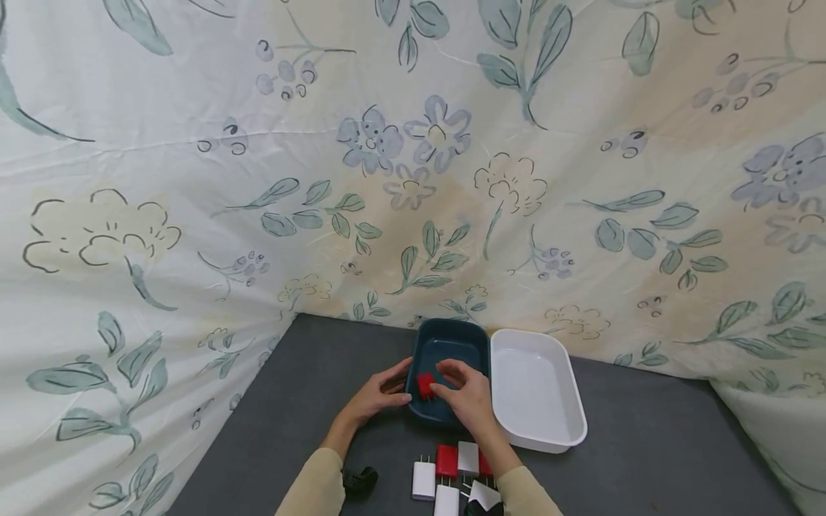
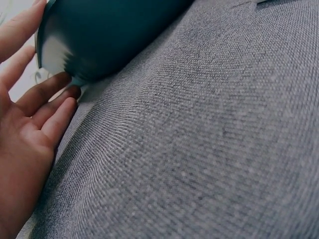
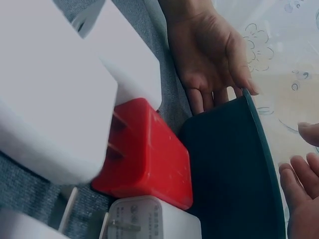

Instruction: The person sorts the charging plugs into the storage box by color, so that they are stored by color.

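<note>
My left hand (image 1: 377, 390) rests against the left side of a dark blue bin (image 1: 477, 335), fairly straight fingers at its outer wall and thumb at the rim. Over the inside of the bin is my right hand (image 1: 467, 394), thumb and fingers spread apart. A red plug-in charger (image 1: 425, 385) is in the bin, right at the right thumb's tip. In the right wrist view, that hand (image 3: 306, 199) shows a gap between thumb and fingers, and the bin wall hides the charger. Several white chargers (image 1: 424, 480) and red chargers (image 1: 447, 461) lie in front of the bin.
A white bin (image 1: 538, 387) stands against the blue one's right side. A black object (image 1: 360, 481) lies by the left forearm, with another black item (image 1: 484, 508) near the right sleeve. Behind the grey tabletop (image 1: 658, 444) hangs a floral cloth (image 1: 413, 236).
</note>
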`<state>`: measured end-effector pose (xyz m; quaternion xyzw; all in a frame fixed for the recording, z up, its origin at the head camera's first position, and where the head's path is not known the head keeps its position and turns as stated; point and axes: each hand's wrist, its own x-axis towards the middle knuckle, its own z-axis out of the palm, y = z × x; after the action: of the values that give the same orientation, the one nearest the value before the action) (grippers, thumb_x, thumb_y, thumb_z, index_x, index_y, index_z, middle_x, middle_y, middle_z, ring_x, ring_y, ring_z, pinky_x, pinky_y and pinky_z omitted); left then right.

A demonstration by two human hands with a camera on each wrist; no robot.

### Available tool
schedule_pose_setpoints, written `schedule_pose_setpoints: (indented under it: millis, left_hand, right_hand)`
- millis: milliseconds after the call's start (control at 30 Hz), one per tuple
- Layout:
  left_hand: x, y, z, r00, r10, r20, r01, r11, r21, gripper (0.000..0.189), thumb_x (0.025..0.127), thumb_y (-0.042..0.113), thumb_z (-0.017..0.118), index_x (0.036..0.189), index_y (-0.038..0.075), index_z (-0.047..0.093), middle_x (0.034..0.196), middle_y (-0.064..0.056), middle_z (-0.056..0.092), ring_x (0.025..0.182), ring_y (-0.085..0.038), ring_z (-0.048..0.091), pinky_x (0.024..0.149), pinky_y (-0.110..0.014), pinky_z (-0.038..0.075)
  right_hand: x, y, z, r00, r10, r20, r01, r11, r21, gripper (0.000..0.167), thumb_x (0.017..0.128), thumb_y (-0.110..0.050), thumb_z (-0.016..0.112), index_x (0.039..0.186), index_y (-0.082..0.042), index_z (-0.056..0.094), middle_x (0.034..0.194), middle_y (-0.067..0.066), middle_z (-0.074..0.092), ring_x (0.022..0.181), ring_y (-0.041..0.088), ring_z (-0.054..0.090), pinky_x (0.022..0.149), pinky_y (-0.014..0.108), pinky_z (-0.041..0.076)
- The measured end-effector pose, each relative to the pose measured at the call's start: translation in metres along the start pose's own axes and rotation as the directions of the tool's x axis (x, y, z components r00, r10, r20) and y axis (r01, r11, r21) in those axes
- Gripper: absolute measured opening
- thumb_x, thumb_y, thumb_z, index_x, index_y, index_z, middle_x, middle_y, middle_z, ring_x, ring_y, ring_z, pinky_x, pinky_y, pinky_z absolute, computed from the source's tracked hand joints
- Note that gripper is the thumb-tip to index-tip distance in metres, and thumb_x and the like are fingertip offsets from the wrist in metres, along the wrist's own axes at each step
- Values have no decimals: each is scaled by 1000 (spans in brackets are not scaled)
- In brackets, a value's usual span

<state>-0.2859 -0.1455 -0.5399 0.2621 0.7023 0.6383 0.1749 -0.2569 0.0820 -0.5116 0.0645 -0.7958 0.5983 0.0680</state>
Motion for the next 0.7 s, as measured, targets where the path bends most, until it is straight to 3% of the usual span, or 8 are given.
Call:
schedule_pose_setpoints:
  millis: [367, 700]
  left_hand:
    - [1, -5, 0, 1000, 17, -8, -17, 1000, 1, 75, 94, 16, 64, 155, 6, 22, 160, -19, 24, 146, -39, 28, 118, -56, 24]
    - [1, -2, 2, 1000, 1, -20, -1, 1000, -13, 73, 94, 11, 62, 155, 5, 22, 160, -20, 25, 147, -38, 28, 119, -55, 23]
  right_hand:
    - [-2, 3, -4, 999, 30, 13, -30, 1000, 3, 34, 82, -8, 77, 115, -12, 68, 115, 9, 71, 109, 30, 67, 96, 39, 53]
    - [-3, 2, -9, 999, 31, -10, -31, 999, -14, 34, 81, -8, 78, 112, -14, 69, 112, 7, 72, 104, 24, 69, 94, 37, 55]
